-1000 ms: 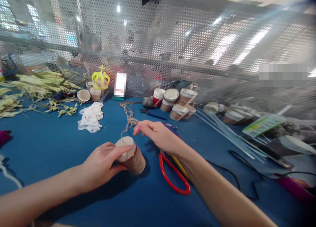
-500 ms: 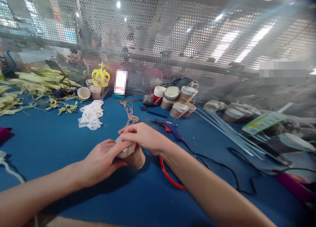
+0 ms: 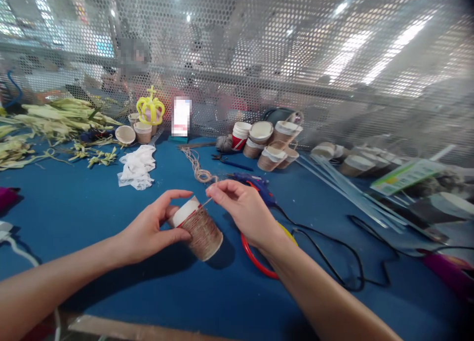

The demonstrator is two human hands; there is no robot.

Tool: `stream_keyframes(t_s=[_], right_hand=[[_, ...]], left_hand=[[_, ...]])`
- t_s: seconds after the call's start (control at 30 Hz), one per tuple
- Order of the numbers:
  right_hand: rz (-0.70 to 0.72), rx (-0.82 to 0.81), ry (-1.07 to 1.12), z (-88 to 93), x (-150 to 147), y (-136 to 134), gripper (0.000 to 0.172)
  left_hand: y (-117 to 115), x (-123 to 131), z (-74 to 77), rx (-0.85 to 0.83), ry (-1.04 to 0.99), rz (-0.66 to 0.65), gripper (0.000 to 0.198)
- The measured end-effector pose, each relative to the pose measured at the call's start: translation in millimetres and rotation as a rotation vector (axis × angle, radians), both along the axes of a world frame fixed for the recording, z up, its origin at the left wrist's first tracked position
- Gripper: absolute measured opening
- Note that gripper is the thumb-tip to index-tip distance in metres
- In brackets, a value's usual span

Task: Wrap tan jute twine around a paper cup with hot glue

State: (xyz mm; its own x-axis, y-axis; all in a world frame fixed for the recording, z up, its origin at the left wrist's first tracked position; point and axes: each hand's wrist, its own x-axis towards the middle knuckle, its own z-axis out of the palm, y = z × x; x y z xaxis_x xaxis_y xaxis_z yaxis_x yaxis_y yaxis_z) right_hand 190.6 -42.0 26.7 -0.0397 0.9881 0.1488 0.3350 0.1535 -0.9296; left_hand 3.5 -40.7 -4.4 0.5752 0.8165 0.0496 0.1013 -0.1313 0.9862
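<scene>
A paper cup (image 3: 203, 232) wound with brown twine lies tilted in my left hand (image 3: 155, 227), its white rim toward the upper left and a thin red line below the rim. My left thumb presses the near side while the fingers curl round the rim end. Between the thumb and fingertips of my right hand (image 3: 240, 202) is a strand of twine (image 3: 207, 201), stretched short from the cup's upper edge. Behind the hands, a loose coil of twine (image 3: 202, 174) rests on the blue table (image 3: 148, 301).
A glue gun (image 3: 259, 185) with a black cord and red-handled scissors (image 3: 259, 262) are by my right forearm. Wrapped cups (image 3: 272, 155), pliers (image 3: 233, 164) and clear sticks (image 3: 355, 200) stand or lie behind. A white cloth (image 3: 138, 167), husks (image 3: 62, 118) and phone (image 3: 180, 116) are further left.
The cup has turned so its twine-covered side shows more. My right hand has moved off the rim to the right, drawing the twine strand out from the cup.
</scene>
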Motion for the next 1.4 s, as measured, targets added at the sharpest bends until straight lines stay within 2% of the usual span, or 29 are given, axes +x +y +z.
stream_keyframes(t_s=[0.2,0.57,1.07,1.3,1.4], right_hand=[[-0.027,-0.010,-0.090,-2.8,0,-2,0.019],[0.022,-0.034,-0.045,-11.2,-3,-4,0.021],[0.060,-0.113,-0.064,-7.7,-10,-9,0.023],[0.107,-0.087,-0.145,-13.7,-11,-11,0.024],[0.065,-0.033,-0.180,-16.1,-12,-10,0.024]], left_hand=[[-2,-2,1.3,-0.007,0.023,-0.010,0.053],[-7,-6,0.1,0.066,0.010,-0.063,0.049],[-7,-10,-0.4,0.198,-0.031,-0.096,0.046],[-5,-12,-3.7,0.265,-0.034,-0.122,0.048],[-4,-12,-3.4,0.265,-0.002,-0.102,0.053]])
